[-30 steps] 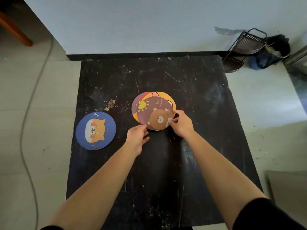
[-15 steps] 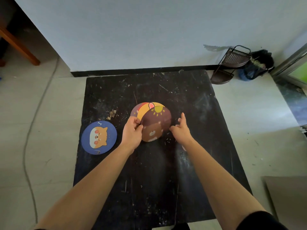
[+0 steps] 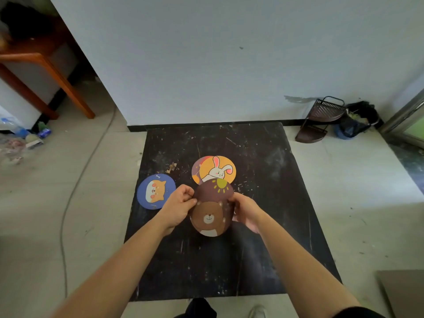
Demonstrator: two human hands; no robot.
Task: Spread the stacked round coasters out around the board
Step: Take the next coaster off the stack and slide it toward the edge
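Both hands are pinching the brown bear coaster (image 3: 212, 208) by its edges, left hand (image 3: 177, 206) at its 9 o'clock, right hand (image 3: 245, 210) at 3. It's lifted and tilted toward the camera over the middle of the black board (image 3: 286, 203). At its 12 o'clock the yellow rabbit coaster (image 3: 216, 169) tops what's left of the stack (another edge peeks out underneath). The blue dog coaster (image 3: 154, 191) lies flat at 9 o'clock, near the board's left edge.
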